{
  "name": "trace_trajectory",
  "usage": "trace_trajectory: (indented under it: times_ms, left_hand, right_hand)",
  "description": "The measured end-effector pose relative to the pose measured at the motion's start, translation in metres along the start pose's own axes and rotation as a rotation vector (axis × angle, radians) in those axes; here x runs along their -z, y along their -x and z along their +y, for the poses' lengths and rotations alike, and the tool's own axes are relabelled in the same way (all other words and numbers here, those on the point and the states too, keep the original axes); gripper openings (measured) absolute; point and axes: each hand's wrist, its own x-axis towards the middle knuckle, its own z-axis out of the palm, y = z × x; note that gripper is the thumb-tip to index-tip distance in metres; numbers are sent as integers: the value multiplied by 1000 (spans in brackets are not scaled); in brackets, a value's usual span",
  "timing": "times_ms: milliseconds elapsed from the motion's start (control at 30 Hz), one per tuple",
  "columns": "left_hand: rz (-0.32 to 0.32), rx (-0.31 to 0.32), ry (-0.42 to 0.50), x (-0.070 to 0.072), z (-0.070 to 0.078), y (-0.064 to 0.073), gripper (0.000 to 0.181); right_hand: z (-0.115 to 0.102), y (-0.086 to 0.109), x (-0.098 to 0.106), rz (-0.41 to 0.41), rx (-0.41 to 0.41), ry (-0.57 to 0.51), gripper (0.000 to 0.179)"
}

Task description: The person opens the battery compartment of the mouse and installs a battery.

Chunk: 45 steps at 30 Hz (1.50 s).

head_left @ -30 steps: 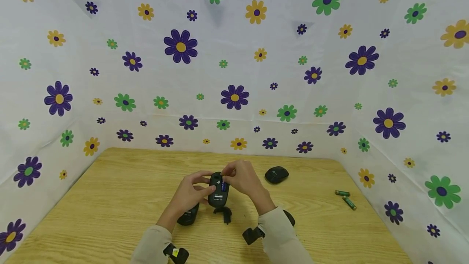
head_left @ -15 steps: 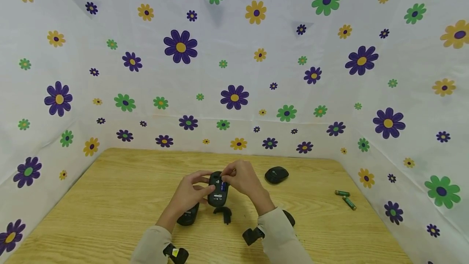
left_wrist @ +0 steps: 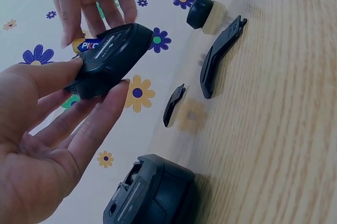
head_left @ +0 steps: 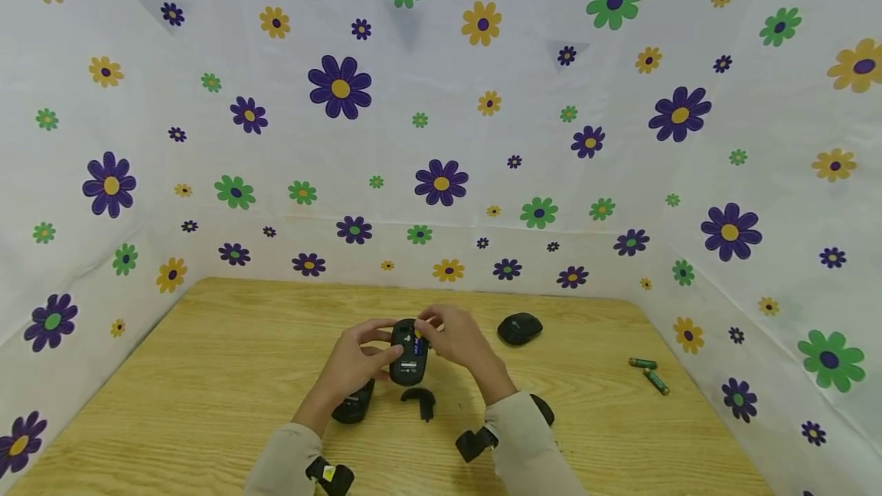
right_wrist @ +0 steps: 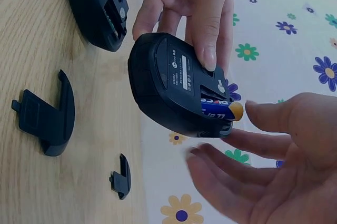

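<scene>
My left hand [head_left: 354,362] grips a black computer mouse [right_wrist: 163,84] by its sides, underside up, thumb on the bottom face. A blue battery [right_wrist: 217,109] with a yellow end lies tilted in its uncovered slot, that end sticking out. My right hand [head_left: 451,339] is at the mouse's far right corner; in the right wrist view its thumb tip is right by the yellow end, the other fingers spread loosely below. Another black mouse [right_wrist: 97,10] lies underside up on the table below my left hand, its battery slot uncovered.
Below the held mouse lies a black battery cover [head_left: 422,402], and a second cover [right_wrist: 122,179] shows in the right wrist view. A third mouse [head_left: 520,328] stands at the back right. Another black rounded thing [head_left: 544,408] is partly behind my right sleeve. Two green batteries [head_left: 656,381] lie far right.
The held mouse has risen slightly, away from the cover below it. My right fingers have loosened and shifted a little, and the battery's yellow end now shows in the head view.
</scene>
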Motion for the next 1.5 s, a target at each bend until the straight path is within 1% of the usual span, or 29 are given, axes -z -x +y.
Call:
trace_trajectory:
  times_ms: [100, 167, 333, 500, 667, 767, 1000, 1233, 1500]
  left_hand:
    - [6, -7, -2, 0, 0, 0, 49]
    - [12, -8, -1, 0, 0, -1, 49]
    - [16, -11, -2, 0, -1, -1, 49]
    - [9, -26, 3, 1, 0, 0, 49]
    - [7, -24, 12, 1, 0, 0, 49]
    - [8, -18, 12, 1, 0, 0, 49]
    - [8, -27, 13, 1, -1, -1, 49]
    - [11, -16, 13, 1, 0, 0, 48]
    - [1, -35, 24, 2, 1, 1, 48]
  right_hand:
    - [1, 0, -2, -67, -35, -47, 33]
    - [2, 0, -4, -93, -49, -77, 35]
    - [3, 0, -5, -118, -60, -140, 38]
    - [3, 0, -5, -127, -54, -163, 38]
    - [2, -1, -5, -132, -53, -170, 37]
    - [2, -1, -4, -131, -54, -169, 37]
    - [1, -1, -5, -122, -56, -149, 35]
    - [2, -1, -5, -109, -34, -146, 33]
    - [3, -3, -5, -109, -25, -157, 36]
